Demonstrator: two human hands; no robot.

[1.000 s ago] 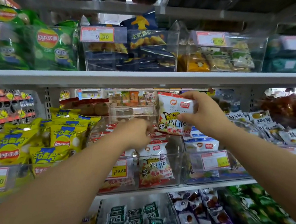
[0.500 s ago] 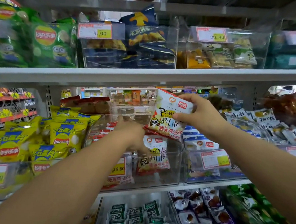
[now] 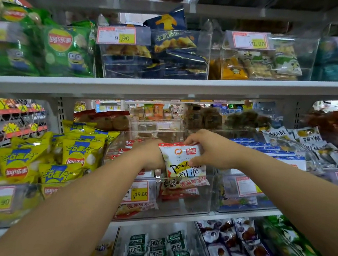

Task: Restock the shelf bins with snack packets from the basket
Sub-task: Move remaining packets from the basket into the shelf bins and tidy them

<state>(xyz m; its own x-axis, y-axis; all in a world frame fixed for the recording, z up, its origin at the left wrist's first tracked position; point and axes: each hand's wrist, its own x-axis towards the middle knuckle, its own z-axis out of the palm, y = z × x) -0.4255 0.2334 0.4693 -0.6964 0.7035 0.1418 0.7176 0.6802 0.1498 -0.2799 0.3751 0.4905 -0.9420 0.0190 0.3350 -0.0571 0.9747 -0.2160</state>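
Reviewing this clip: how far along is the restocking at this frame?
Done: the clear bin already holds several like packets. In hand: the right hand pinches a white packet at the bin's opening; the left hand is inside the bin, fingers hidden. Left: release this packet. The basket is out of view, so remaining stock cannot be judged.
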